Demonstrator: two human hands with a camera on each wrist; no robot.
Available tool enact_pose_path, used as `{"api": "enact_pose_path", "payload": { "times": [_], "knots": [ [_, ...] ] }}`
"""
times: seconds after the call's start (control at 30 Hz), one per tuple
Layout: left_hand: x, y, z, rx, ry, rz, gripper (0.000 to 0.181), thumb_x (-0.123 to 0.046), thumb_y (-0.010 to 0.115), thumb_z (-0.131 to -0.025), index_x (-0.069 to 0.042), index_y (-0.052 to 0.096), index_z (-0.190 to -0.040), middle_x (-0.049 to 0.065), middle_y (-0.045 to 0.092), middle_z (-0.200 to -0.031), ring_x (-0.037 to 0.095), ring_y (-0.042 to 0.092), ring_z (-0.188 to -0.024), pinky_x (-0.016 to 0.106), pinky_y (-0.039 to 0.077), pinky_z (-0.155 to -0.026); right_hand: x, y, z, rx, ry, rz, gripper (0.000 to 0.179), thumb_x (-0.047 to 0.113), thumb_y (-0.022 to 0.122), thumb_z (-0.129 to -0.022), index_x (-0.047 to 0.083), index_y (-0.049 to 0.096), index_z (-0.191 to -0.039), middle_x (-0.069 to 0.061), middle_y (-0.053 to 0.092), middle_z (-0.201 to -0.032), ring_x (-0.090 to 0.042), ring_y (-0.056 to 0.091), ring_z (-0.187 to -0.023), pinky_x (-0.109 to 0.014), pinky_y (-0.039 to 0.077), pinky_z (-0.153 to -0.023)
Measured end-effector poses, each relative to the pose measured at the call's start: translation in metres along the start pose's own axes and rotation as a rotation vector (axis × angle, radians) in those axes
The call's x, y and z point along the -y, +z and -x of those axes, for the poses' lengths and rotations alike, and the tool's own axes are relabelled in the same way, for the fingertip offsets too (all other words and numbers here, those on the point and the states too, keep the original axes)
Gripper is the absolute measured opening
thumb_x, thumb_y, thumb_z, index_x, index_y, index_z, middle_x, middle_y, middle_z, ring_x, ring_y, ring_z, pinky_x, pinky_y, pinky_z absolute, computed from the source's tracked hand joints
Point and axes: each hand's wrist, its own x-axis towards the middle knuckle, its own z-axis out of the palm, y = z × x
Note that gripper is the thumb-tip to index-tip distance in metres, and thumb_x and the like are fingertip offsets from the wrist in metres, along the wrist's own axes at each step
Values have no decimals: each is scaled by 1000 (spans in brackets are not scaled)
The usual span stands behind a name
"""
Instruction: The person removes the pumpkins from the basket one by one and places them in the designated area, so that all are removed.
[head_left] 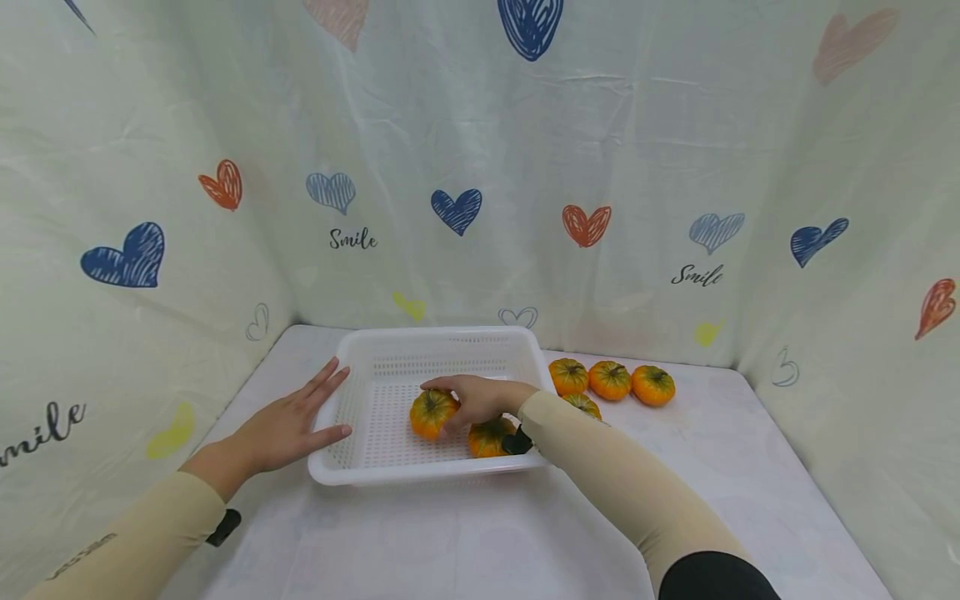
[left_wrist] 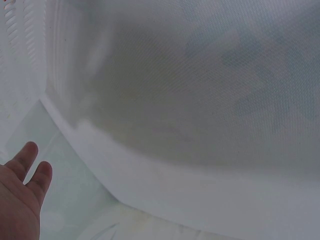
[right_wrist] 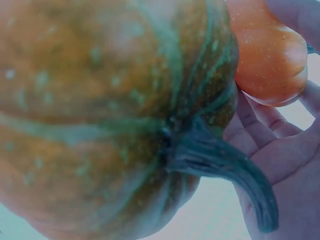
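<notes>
A white plastic basket (head_left: pixel 420 477) with perforated walls stands on the table. Inside it, near the middle, my right hand (head_left: pixel 480 398) grips a small orange pumpkin (head_left: pixel 431 414) streaked with green, thumb on the near side and fingers over the far side. Another pumpkin (head_left: pixel 489 438) lies in the basket beneath that wrist; its curved green stem and mottled skin fill much of the right wrist view, with the gripped pumpkin (right_wrist: pixel 270 55) behind it. My left hand (head_left: pixel 281 429) spreads its straight fingers at the basket's left rim, holding nothing. Two of its fingers (left_wrist: pixel 41 182) show in the left wrist view.
Several more pumpkins (head_left: pixel 610 379) sit on the table right of the basket, one (head_left: pixel 582 404) partly hidden behind the right forearm. A white cloth (head_left: pixel 360 542) covers the table. Curtains (head_left: pixel 517 142) printed with hearts surround it at the back and sides.
</notes>
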Motion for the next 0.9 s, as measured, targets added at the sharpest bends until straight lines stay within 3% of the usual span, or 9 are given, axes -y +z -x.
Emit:
{"api": "enact_pose_path", "payload": {
  "times": [0.63,0.9],
  "knots": [
    [0,-2,0,9,6,2,89,-58,57,-94,-13,19,-160,11,6,-167,48,41,-134,65,41,-99,2,-9,6,-82,-20,-12,84,30,81,-85,20,35,-156,0,45,-148,-13,47,-126,-36,36,-111],
    [2,-1,0,4,13,8,89,-59,56,-94,-12,18,-160,11,7,-167,49,41,-134,65,41,-98,-2,-18,7,-135,-48,-90,84,31,81,-86,18,35,-155,-1,47,-145,-17,50,-123,-32,43,-105]
  ]
}}
